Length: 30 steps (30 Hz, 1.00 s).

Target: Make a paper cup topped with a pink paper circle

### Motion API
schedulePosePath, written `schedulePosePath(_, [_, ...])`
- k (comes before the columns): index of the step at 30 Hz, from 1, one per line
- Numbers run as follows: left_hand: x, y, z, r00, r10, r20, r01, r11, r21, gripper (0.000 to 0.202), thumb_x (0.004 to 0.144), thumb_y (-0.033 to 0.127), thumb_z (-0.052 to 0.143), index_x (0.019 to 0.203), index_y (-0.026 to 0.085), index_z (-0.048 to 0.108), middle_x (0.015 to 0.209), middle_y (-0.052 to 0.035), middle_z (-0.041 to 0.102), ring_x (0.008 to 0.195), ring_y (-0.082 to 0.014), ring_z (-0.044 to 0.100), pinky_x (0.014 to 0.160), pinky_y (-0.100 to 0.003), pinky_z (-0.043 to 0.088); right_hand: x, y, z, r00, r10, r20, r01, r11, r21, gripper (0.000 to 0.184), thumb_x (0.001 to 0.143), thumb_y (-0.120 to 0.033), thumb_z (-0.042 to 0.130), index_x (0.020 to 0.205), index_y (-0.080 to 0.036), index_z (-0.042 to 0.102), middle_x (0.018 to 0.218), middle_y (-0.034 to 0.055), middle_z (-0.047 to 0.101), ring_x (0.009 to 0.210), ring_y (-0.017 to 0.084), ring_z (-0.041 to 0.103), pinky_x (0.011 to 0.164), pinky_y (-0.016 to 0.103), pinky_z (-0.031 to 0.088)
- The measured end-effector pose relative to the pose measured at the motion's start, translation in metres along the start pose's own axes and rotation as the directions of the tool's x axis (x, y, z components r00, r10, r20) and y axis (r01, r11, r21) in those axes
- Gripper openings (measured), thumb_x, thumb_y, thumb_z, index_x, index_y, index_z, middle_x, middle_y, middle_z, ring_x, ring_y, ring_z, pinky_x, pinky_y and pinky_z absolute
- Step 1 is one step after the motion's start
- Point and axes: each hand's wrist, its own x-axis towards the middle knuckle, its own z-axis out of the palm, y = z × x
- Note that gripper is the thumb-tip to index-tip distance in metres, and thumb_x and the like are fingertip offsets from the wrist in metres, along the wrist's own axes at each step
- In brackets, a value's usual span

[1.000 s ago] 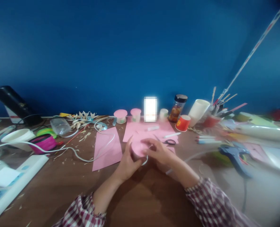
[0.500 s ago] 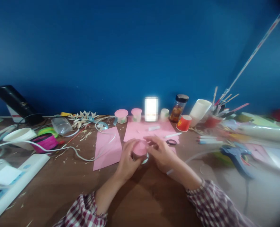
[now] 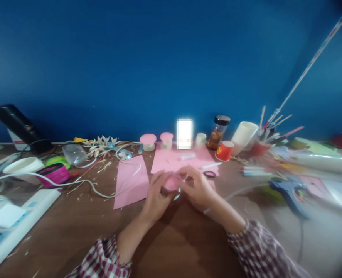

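Observation:
My left hand (image 3: 155,197) is wrapped round a small paper cup (image 3: 177,194), mostly hidden behind my fingers. A pink paper piece (image 3: 171,181) covers the cup's top. My right hand (image 3: 199,187) closes on the right edge of that paper, thumb and fingertips together. Behind my hands lies a pink sheet (image 3: 159,162), and another pink sheet (image 3: 132,183) is to the left. Two small cups with pink tops, a left one (image 3: 148,142) and a right one (image 3: 166,140), stand near the wall.
A roll of black tape (image 3: 209,174) and a white pen (image 3: 213,165) lie right of my hands. Further right are a red paper cup (image 3: 224,151), a lidded jar (image 3: 218,133) and a blue glue gun (image 3: 289,195). At left are a power strip (image 3: 40,204) and a white cable (image 3: 92,185).
My right fingers have come down from above the pink paper and closed at its right edge. The paper's right side now looks bent. My left hand keeps its hold on the cup.

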Motion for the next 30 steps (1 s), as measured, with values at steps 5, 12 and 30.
schedulePosePath(5, [-0.001, -0.003, 0.001, 1.000, -0.006, 0.005, 0.006, 1.000, -0.018, 0.070, 0.074, 0.030, 0.073, 0.136, 0.026, 0.042, 0.137, -0.0102, 0.048, 0.130, -0.0277, 0.043, 0.109, -0.046, 0.035, -0.001, -0.001, -0.001, 0.999, 0.041, -0.036, -0.042, 0.999, -0.011, 0.016, 0.086, -0.025, 0.063, 0.102, -0.022, 0.066, 0.100, 0.0055, 0.067, 0.086, 0.019, 0.063, 0.073, 0.031, 0.051])
schedulePosePath(12, [0.000, 0.002, -0.003, 0.999, 0.040, -0.010, -0.040, 0.999, 0.005, 0.057, 0.079, 0.033, 0.069, 0.130, 0.021, 0.047, 0.131, -0.0128, 0.052, 0.124, -0.0271, 0.049, 0.106, -0.045, 0.039, -0.003, 0.005, -0.003, 1.000, 0.018, 0.020, -0.018, 1.000, -0.004, 0.041, 0.079, -0.032, 0.073, 0.117, -0.022, 0.060, 0.112, 0.0090, 0.063, 0.091, 0.021, 0.063, 0.077, 0.034, 0.052])
schedulePosePath(30, [0.004, 0.002, -0.012, 0.991, -0.035, -0.130, 0.023, 0.995, -0.095, 0.028, 0.095, 0.027, 0.044, 0.112, 0.017, 0.065, 0.115, -0.0104, 0.068, 0.111, -0.0220, 0.061, 0.099, -0.037, 0.046, -0.014, 0.004, 0.009, 0.974, 0.160, 0.158, -0.134, 0.978, -0.162, 0.085, 0.067, -0.017, 0.079, 0.140, -0.020, 0.037, 0.110, 0.0097, 0.066, 0.088, 0.022, 0.063, 0.079, 0.035, 0.049])
